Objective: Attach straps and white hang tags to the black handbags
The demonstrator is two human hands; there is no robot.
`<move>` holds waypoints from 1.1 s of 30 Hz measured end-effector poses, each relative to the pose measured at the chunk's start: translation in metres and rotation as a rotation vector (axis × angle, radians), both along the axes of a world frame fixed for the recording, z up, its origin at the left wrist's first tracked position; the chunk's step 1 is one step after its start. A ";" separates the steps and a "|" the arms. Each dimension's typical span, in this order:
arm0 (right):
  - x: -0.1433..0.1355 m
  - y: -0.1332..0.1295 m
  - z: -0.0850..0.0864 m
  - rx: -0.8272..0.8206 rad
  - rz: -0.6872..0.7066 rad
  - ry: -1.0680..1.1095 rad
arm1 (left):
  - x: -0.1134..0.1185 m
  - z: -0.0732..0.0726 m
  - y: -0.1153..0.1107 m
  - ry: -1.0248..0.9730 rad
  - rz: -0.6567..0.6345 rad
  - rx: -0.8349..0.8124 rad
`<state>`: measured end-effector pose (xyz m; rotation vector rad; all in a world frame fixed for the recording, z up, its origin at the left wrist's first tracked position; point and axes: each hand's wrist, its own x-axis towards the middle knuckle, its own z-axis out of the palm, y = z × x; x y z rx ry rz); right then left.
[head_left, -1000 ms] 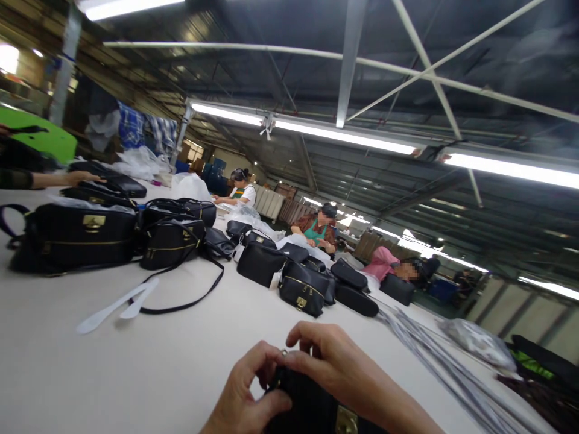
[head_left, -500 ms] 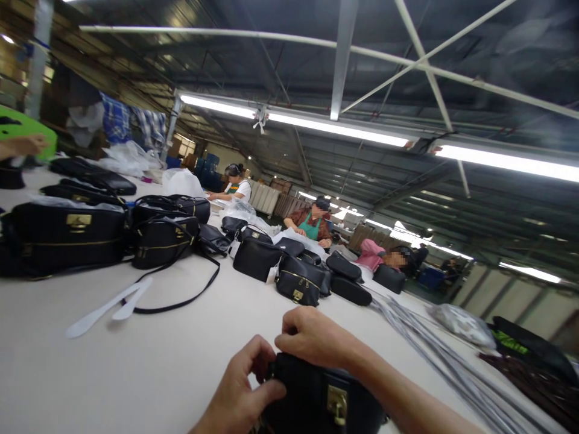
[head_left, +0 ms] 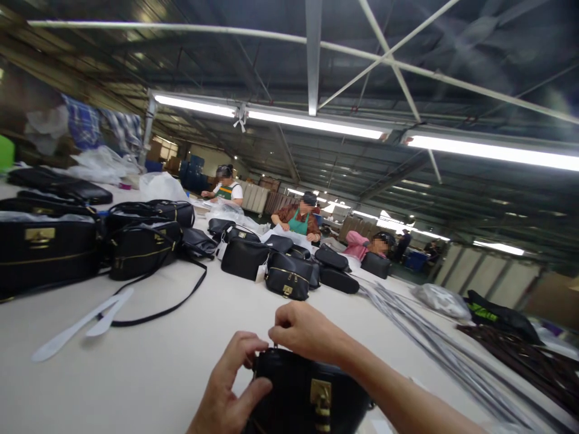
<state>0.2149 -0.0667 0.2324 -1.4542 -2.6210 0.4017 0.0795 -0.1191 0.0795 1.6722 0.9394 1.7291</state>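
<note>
A small black handbag (head_left: 289, 389) with a gold clasp (head_left: 321, 395) on its front stands on the table close to me, its lower part cut off by the frame. My left hand (head_left: 230, 383) grips the bag's left end, thumb on the front and fingers curled over the far side. Over the top left corner, my right hand (head_left: 303, 328) is closed in a pinch. A small metal bit, which looks like a zipper pull, shows just under its fingertips. The right forearm crosses above the bag.
Several black handbags (head_left: 45, 244) stand at the left, others (head_left: 289, 271) ahead. White strips (head_left: 81, 325) and a black strap (head_left: 167, 310) lie on the white table (head_left: 136, 386). Long grey strips (head_left: 420, 337) run along the right. Co-workers (head_left: 298, 220) sit across the table.
The view has swung a little to the right, so things appear shifted left. Both hands keep their places on the bag, and the metal bit under the right fingertips now shows more.
</note>
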 end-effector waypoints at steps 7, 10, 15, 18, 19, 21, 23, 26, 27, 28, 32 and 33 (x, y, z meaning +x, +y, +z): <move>0.022 0.004 -0.018 0.012 -0.053 0.180 | -0.005 0.011 0.006 -0.004 -0.004 -0.064; 0.044 0.012 -0.030 -0.027 -0.121 0.268 | -0.006 0.009 0.009 -0.050 -0.031 -0.129; 0.063 0.008 -0.040 -0.035 -0.112 0.354 | -0.007 0.010 0.010 -0.065 -0.067 -0.159; 0.061 0.002 -0.041 0.027 -0.099 0.371 | -0.010 0.014 0.009 -0.077 -0.073 -0.160; 0.060 0.001 -0.042 0.058 -0.103 0.370 | -0.011 0.016 0.008 -0.078 -0.057 -0.150; 0.059 0.000 -0.044 0.095 -0.108 0.379 | -0.012 0.020 0.007 -0.040 -0.005 -0.131; 0.061 -0.001 -0.046 0.082 -0.088 0.398 | -0.012 0.024 0.004 0.050 0.036 -0.107; 0.065 -0.005 -0.047 0.073 -0.038 0.369 | -0.010 0.025 0.000 0.183 0.072 0.036; 0.066 -0.007 -0.047 0.082 -0.024 0.345 | -0.010 0.025 -0.001 0.216 0.085 0.106; 0.066 -0.010 -0.046 0.093 -0.012 0.322 | -0.009 0.024 -0.001 0.245 0.102 0.174; 0.066 -0.017 -0.042 0.168 0.125 0.288 | -0.010 0.022 -0.001 0.338 0.148 0.341; 0.065 -0.018 -0.042 0.180 0.192 0.266 | -0.011 0.022 -0.001 0.351 0.157 0.347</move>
